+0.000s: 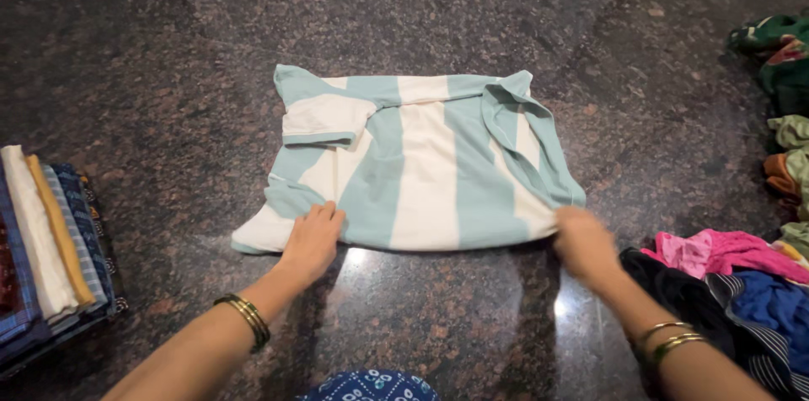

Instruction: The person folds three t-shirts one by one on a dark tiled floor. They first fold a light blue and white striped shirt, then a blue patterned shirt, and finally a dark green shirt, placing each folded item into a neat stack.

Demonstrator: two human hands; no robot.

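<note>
Head view: both hands, left (310,239) and right (583,248), pinch the striped shirt's (430,173) near edge on the granite floor (168,47)

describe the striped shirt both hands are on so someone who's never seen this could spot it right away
Start at the dark speckled stone floor; the shirt lies flat at its centre, with the left hand and right hand at its near edge. Unlike the folded stack and the loose pile, it has broad pale-teal and white stripes.
</note>
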